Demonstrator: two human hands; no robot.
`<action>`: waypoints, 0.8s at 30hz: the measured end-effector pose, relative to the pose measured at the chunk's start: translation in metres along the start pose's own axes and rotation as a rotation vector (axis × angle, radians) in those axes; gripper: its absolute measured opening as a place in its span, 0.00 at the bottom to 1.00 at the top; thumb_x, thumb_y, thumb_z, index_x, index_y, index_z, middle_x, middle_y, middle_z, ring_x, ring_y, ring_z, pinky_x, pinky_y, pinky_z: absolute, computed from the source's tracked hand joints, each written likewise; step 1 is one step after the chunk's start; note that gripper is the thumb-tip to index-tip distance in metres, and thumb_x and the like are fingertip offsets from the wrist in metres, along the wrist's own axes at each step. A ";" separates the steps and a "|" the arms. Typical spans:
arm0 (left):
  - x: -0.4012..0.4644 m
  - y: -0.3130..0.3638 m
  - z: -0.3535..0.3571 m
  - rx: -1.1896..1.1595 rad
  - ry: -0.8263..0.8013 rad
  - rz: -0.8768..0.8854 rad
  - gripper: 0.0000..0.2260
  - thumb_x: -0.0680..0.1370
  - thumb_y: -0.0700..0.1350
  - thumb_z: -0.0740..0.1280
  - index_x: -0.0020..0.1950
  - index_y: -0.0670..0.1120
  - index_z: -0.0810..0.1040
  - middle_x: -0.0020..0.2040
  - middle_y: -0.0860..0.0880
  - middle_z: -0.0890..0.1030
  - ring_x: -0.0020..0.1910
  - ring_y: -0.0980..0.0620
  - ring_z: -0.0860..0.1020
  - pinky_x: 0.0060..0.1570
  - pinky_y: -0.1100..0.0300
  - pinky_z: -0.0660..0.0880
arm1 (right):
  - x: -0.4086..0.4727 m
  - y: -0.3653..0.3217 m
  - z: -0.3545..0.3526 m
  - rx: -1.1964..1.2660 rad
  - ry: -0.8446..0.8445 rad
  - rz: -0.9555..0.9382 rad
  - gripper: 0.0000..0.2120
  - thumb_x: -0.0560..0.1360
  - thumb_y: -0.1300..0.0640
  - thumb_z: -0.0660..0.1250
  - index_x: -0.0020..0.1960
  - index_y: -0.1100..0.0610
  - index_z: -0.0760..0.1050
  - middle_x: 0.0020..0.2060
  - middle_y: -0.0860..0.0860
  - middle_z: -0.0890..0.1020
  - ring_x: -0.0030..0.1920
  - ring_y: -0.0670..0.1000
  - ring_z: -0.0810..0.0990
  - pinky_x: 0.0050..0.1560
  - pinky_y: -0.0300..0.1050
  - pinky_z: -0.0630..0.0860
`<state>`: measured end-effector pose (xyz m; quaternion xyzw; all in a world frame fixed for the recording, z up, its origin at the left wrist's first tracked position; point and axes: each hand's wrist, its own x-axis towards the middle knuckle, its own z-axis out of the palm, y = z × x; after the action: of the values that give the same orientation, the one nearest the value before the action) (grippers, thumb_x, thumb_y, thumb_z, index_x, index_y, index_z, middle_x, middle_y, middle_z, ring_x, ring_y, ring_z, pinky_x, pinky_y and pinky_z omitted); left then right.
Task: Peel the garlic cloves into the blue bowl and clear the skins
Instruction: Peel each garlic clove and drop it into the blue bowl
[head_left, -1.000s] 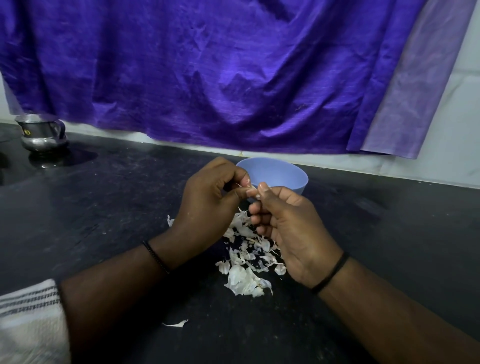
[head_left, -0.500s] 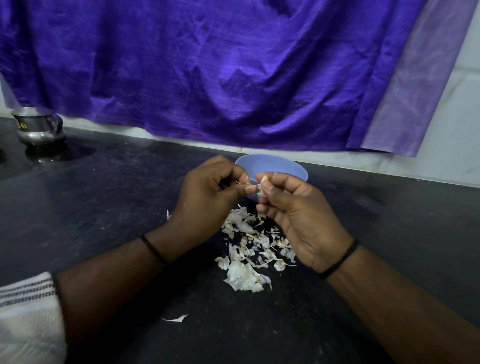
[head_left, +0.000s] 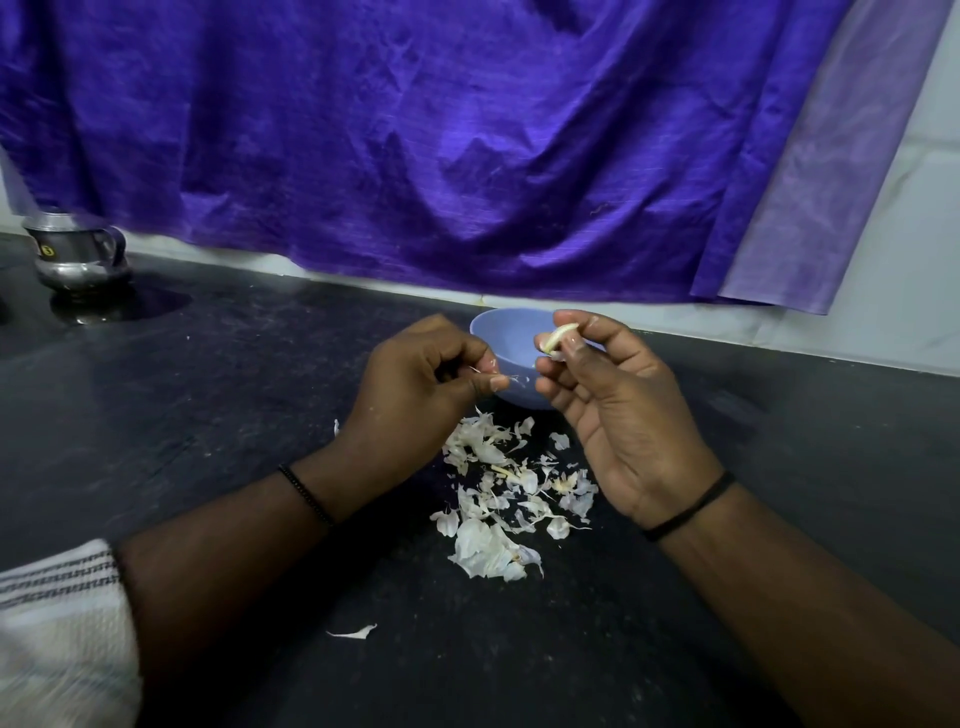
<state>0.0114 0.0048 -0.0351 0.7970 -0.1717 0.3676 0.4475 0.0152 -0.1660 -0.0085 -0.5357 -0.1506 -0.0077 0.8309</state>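
The right hand (head_left: 618, 415) has its grip pinched on a pale garlic clove (head_left: 558, 338), thumb and fingertips holding it up over the near rim of the blue bowl (head_left: 511, 353). The left hand (head_left: 421, 395) has its grip curled tight on a thin wisp of skin (head_left: 511, 378), just in front of the bowl's left side. The bowl stands on the black tabletop (head_left: 234, 415). A heap of loose skins (head_left: 506, 493) lies directly in front of the bowl, below and between the hands. A steel jug (head_left: 78, 254) stands far to the bowl's left, and a purple cloth (head_left: 415, 130) hangs behind the bowl.
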 end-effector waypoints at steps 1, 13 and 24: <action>0.000 -0.001 0.000 0.023 -0.008 0.022 0.04 0.72 0.41 0.76 0.44 0.43 0.85 0.39 0.51 0.79 0.37 0.59 0.75 0.39 0.73 0.69 | -0.001 0.001 0.000 -0.012 -0.028 0.015 0.07 0.78 0.64 0.65 0.52 0.57 0.80 0.45 0.55 0.83 0.42 0.48 0.80 0.42 0.39 0.80; -0.005 0.010 -0.001 -0.099 0.002 -0.041 0.11 0.78 0.41 0.71 0.60 0.48 0.82 0.45 0.49 0.80 0.37 0.58 0.77 0.39 0.69 0.73 | -0.003 0.006 0.002 -0.040 -0.085 0.166 0.03 0.79 0.60 0.64 0.50 0.56 0.77 0.37 0.49 0.81 0.34 0.44 0.75 0.33 0.38 0.75; -0.008 0.015 0.003 -0.425 0.011 -0.262 0.05 0.71 0.38 0.75 0.46 0.42 0.86 0.37 0.50 0.81 0.29 0.59 0.76 0.28 0.68 0.72 | -0.004 0.012 -0.001 -0.299 -0.091 0.039 0.04 0.79 0.60 0.67 0.48 0.61 0.80 0.37 0.52 0.82 0.34 0.45 0.76 0.33 0.38 0.75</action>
<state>-0.0016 -0.0064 -0.0334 0.6986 -0.1377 0.2664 0.6497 0.0133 -0.1620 -0.0209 -0.6558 -0.1748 0.0103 0.7343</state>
